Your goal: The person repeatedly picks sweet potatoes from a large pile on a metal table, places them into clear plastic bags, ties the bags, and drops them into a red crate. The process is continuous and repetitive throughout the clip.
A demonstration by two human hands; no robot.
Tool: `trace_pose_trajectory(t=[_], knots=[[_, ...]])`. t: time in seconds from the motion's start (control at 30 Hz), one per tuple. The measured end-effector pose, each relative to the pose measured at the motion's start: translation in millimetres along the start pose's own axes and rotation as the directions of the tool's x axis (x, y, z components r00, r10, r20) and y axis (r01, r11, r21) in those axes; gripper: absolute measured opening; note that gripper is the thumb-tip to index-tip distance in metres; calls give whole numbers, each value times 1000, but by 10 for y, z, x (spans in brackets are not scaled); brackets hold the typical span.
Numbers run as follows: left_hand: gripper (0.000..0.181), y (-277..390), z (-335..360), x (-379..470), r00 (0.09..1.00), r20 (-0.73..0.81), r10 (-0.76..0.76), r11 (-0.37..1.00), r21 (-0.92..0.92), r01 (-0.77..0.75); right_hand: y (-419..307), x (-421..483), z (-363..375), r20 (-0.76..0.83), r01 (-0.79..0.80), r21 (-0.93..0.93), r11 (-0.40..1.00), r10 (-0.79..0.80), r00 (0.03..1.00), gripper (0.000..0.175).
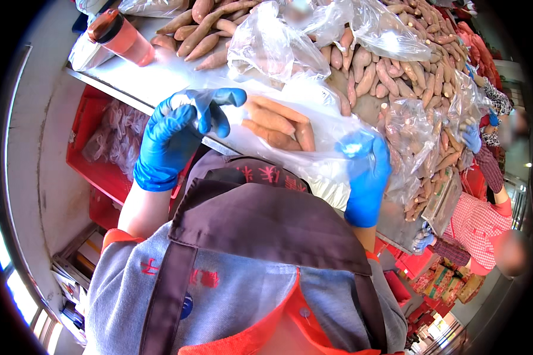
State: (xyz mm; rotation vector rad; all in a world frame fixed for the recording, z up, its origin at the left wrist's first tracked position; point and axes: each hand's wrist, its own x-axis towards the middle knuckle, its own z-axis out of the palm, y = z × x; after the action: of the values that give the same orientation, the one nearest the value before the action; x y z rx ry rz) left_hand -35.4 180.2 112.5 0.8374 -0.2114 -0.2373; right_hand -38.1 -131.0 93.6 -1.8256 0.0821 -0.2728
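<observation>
Several sweet potatoes [273, 121] lie together in a clear plastic bag [328, 128] on the metal table [129, 84] before me. My right hand [366, 171], in a blue glove, is closed on the bag's gathered side. Left of the sweet potatoes, my left hand [177, 133], also in a blue glove, is raised over the table edge with its fingers bent and apart. Whether it touches thin plastic is not clear. Another filled clear bag [277, 44] stands just beyond.
A large heap of sweet potatoes [382, 75] covers the table's far side. A red tumbler [126, 40] stands at the back left. Below the left edge is a red crate [89, 164] holding plastic bags. Co-workers' gloved hands [422, 239] are at the right.
</observation>
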Motion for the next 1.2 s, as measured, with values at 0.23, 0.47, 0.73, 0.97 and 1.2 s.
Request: trace_pose_trajectory(t=[0.23,0.47,0.73,0.97,1.2], knots=[[26,-214,11,12,982,-155,-104,994,-51,97,115,-8,-178,44,-283,138,949,279,959,21],[24,-274,103,75,993,-66,-97,995,-16,96,-213,-163,-175,63,-303,179,936,296,953,29],[24,-249,216,117,989,-112,-95,995,11,97,-437,-338,-141,460,-444,833,330,34,887,46],[30,-267,183,107,987,-155,-37,980,186,66,-1183,190,-1020,149,-128,988,82,-345,927,50],[24,-401,134,30,971,-185,-148,975,139,176,-1713,779,-2049,-363,456,877,154,-409,837,32]])
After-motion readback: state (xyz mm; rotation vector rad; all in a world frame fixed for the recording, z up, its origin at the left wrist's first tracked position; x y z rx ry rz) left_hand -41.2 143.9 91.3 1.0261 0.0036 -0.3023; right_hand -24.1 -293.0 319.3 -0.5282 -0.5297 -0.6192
